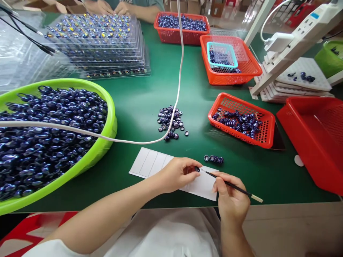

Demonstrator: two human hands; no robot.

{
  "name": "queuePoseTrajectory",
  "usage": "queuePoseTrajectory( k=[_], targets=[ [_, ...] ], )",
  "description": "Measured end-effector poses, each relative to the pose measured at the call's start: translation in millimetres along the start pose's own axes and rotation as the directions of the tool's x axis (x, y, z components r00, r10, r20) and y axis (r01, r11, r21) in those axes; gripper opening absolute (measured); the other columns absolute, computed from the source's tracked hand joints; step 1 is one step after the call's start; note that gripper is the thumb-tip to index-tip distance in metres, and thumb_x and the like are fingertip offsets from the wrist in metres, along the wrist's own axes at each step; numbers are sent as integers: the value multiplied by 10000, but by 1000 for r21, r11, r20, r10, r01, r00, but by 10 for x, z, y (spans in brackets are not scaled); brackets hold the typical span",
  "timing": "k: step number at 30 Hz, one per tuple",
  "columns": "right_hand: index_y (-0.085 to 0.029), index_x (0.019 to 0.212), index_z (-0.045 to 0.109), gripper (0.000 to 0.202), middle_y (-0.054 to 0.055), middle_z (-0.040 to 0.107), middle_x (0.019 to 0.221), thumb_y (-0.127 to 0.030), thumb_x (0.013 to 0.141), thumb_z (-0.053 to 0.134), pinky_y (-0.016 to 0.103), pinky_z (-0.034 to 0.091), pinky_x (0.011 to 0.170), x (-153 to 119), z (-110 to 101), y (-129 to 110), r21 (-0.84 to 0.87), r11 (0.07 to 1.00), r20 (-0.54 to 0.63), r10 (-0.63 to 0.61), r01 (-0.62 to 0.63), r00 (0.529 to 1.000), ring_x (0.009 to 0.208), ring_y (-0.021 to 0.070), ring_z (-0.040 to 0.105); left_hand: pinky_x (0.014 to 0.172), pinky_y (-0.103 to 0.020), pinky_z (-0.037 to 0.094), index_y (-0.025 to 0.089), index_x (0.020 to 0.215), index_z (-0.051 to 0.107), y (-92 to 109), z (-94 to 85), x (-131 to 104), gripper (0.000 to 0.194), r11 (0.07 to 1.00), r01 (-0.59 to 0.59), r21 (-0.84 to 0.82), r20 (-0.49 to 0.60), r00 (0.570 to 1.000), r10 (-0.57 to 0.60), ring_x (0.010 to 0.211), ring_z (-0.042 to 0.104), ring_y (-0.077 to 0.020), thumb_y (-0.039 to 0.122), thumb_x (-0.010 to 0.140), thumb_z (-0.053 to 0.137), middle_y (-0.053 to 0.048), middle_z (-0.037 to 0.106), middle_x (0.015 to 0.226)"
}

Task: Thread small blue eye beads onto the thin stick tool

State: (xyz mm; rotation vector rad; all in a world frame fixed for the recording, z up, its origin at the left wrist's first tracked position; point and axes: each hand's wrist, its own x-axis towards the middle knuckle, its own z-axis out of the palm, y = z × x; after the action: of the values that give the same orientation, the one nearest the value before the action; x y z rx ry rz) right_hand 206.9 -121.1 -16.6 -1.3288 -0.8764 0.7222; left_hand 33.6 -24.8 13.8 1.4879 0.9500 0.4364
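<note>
Green-topped, the counter [144, 117] is spread wide, and at its far edge, behind stacked clear trays [142, 59], another person's hands [123, 8] are seen. Between the thumb and fingers of the left hand [180, 174], a small dark piece [197, 169] is pinched. By the right hand [232, 196], a thin black stick [233, 185] with a pale end is gripped like a pen, its tip pointed at the piece; whether the two touch cannot be told. Beneath the left hand, a ruled white card [152, 162] is partly covered. Just beyond the right hand's fingers, a short row of dark pieces [213, 159] is laid on the counter. Farther beyond the left hand, a loose pile of dark pieces [167, 116] is crossed in view by a white cable [179, 71]. To the left of the left hand, a green basin [112, 114] is filled with dark pieces; more are held in a red basket [271, 130] beyond the right hand.
</note>
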Motion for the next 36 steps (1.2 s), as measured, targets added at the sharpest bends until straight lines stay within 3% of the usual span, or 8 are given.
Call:
queuePoseTrajectory(
  k=[7,14,26,32,36],
  targets=[
    [-229,1005,704,152,52,737,1032,-130,890,697,271,575,564,-39,-24,15,-86,993,91,-73,81,993,609,125,649,621,-236,461,101,1100,734,36,-10,-8,318,998,-39,44,9,999,39,665,582,-140,241,839,617,-50,670,791],
    [-234,1006,704,153,61,743,1040,-142,884,702,288,585,572,-47,-15,21,-122,988,108,-77,91,991,729,178,697,609,-228,459,120,1092,741,18,-6,-14,309,998,-53,45,7,999,53,656,579,-134,238,833,621,-52,679,804],
    [-229,981,710,105,54,748,990,-187,885,711,289,563,536,-49,14,-9,-189,977,90,-77,93,993,603,150,658,620,-233,465,119,1104,740,7,-13,-20,316,998,-45,54,11,999,45,655,580,-135,233,835,622,-52,685,807],
    [-217,981,711,87,66,753,994,-210,895,704,293,562,532,-27,3,-44,-228,968,129,-73,102,989,602,158,662,617,-233,467,120,1100,742,19,-18,-19,314,998,-39,50,18,999,38,665,585,-141,239,835,623,-50,683,799],
    [-214,971,714,79,66,753,984,-231,894,710,301,561,542,-43,9,-27,-233,969,87,-68,87,994,626,170,673,619,-232,470,123,1105,742,15,-15,-17,318,998,-31,52,20,999,30,668,588,-141,241,834,624,-50,684,801]
  ],
)
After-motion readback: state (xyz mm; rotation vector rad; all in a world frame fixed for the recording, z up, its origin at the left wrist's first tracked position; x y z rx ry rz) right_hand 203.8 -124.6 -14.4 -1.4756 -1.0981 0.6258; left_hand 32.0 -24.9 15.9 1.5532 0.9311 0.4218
